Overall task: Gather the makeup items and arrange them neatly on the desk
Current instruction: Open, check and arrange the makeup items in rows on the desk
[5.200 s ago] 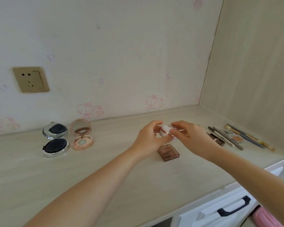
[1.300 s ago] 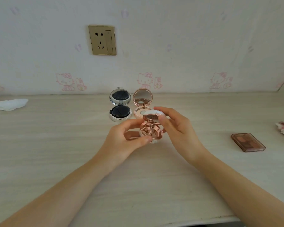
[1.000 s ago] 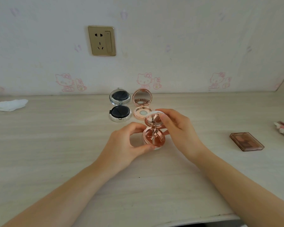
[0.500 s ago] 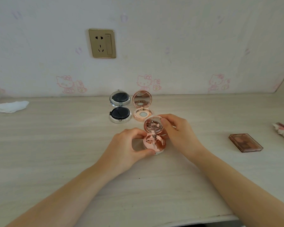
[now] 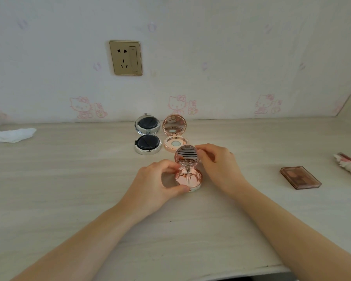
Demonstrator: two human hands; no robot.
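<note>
on the counter (image 5: 69, 189), mid-front, the left hand (image 5: 156, 185) pinches the open rose-gold compact (image 5: 188, 176) by its base while the right hand (image 5: 219, 169) grips its raised lid, both forearms angled inward.

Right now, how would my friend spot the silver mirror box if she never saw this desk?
Find the gold socket on the wall. Straight below it, on the desk, two open round compacts sit side by side. Hers is the silver compact on the left, with black pads in both halves; the neighbour is rose gold.
</note>
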